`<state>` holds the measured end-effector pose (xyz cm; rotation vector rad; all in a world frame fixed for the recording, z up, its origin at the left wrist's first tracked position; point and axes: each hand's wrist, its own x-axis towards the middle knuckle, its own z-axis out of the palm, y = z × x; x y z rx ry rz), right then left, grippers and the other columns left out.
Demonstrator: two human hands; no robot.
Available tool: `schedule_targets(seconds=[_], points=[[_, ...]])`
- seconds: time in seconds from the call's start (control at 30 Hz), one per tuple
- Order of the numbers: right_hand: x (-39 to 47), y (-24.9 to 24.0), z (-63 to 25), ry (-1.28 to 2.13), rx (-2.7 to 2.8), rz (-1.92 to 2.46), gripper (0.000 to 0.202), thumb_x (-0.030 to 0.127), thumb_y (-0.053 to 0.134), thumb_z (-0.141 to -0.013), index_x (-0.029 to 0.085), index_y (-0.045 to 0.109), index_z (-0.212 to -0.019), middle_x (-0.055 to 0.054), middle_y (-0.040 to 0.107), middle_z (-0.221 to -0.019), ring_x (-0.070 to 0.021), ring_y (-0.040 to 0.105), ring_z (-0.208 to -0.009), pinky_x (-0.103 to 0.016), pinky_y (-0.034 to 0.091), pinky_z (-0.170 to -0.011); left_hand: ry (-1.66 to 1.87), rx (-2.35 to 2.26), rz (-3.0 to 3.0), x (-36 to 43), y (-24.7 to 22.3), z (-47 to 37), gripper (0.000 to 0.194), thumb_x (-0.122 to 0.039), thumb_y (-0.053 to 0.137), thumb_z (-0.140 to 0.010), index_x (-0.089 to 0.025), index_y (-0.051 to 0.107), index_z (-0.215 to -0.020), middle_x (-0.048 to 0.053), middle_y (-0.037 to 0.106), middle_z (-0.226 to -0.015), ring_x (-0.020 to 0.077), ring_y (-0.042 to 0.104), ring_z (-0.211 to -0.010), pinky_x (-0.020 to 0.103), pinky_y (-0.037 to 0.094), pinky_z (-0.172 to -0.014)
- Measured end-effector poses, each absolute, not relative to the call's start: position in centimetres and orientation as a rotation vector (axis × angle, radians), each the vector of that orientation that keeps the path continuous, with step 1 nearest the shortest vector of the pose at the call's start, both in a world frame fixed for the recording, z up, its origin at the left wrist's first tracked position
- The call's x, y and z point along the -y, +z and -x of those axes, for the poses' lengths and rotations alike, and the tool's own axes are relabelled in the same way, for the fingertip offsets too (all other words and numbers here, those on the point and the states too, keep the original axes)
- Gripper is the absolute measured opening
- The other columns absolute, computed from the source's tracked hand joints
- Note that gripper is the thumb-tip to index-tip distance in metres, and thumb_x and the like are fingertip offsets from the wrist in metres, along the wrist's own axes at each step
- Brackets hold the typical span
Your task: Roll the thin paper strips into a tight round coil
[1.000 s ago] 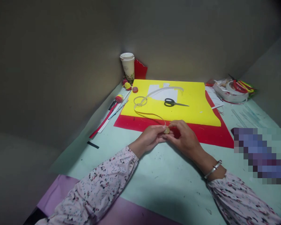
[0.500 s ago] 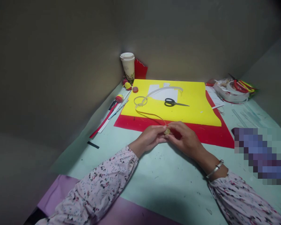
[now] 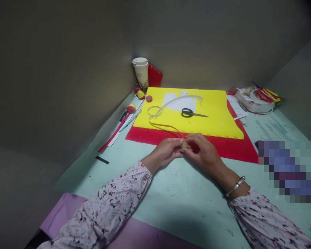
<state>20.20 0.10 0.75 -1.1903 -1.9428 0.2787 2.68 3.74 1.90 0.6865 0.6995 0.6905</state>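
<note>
Between the fingertips of both hands is a small round yellowish paper coil (image 3: 184, 144). A narrow strip (image 3: 168, 125) runs from it, across the red sheet and onto the yellow sheets, where it loops and curves away. My left hand (image 3: 168, 150) is closed, thumb and fingers pinching the coil from the left. From the right, my right hand (image 3: 203, 151) pinches it too, its thumb and fingertips close to the left ones. Past the hands, black-handled scissors (image 3: 193, 113) lie closed on the yellow sheets (image 3: 212, 128).
Under the yellow stack lies a red sheet (image 3: 238, 152). A lidded paper cup (image 3: 140, 74) stands in the back corner. At the back right sits a clear container (image 3: 256, 102) with coloured strips. On the left are red and white strips (image 3: 116, 133) and a black piece (image 3: 102, 160).
The whole view has shifted very slightly. Both hands keep their pinch on the coil, and the strip and scissors stay where they were.
</note>
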Motion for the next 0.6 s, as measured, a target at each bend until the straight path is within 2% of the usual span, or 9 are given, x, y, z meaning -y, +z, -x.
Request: schedule_targets(seconds=[0.47, 0.6], points=[[-0.02, 0.98, -20.4, 0.357, 1.993, 1.121, 0.026, 0.023, 0.064, -0.089, 0.024, 0.064, -0.115, -0.011, 0.069, -0.112, -0.0267, 0.067, -0.103, -0.046, 0.057, -0.087, 0.686, -0.672, -0.718, -3.78, 1.6, -2.5, 0.011, -0.016, 0.064, -0.091, -0.007, 0.071, -0.092, 0.014, 0.073, -0.093, 0.0178, 0.072, -0.085, 0.033, 0.057, -0.086], [-0.08, 0.78, -20.3, 0.335, 1.975, 1.189, 0.027, 0.028, 0.069, -0.088, 0.023, 0.062, -0.113, -0.011, 0.069, -0.108, -0.0272, 0.066, -0.099, -0.044, 0.057, -0.082, 0.696, -0.663, -0.714, -3.84, 1.58, -2.7, 0.015, -0.014, 0.06, -0.093, -0.005, 0.071, -0.091, 0.016, 0.073, -0.092, 0.0171, 0.072, -0.081, 0.028, 0.057, -0.078]])
